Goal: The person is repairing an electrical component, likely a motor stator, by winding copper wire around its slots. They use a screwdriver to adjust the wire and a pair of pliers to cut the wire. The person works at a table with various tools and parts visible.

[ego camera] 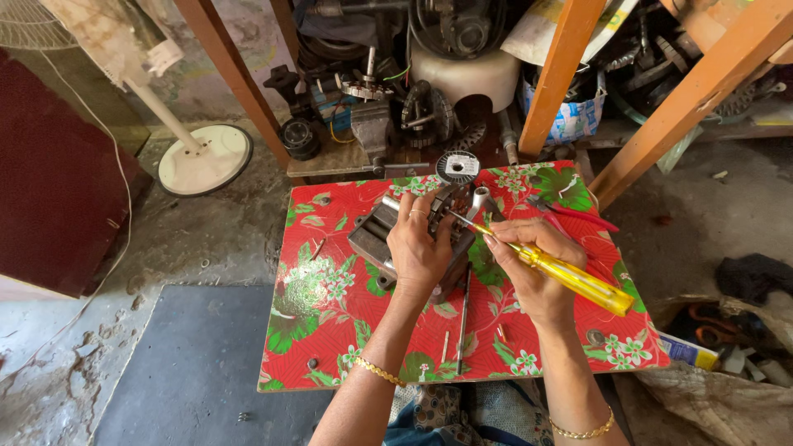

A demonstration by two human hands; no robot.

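A dark metal electric motor (388, 235) rests on a small table with a red floral top (330, 314). My left hand (420, 248) lies on top of the motor and grips it. My right hand (533, 264) holds a screwdriver with a clear yellow handle (578, 281). Its thin shaft points up and left, with the tip at the motor's upper right part. A long thin metal rod (464, 318) lies on the table just below the motor.
Red-handled pliers (574, 213) and a wire spool (457, 167) lie at the table's far side. Behind it stand orange wooden shelf legs (562, 74) and a shelf heaped with motor parts. A white fan base (204, 158) sits far left, a grey mat (198, 363) lower left.
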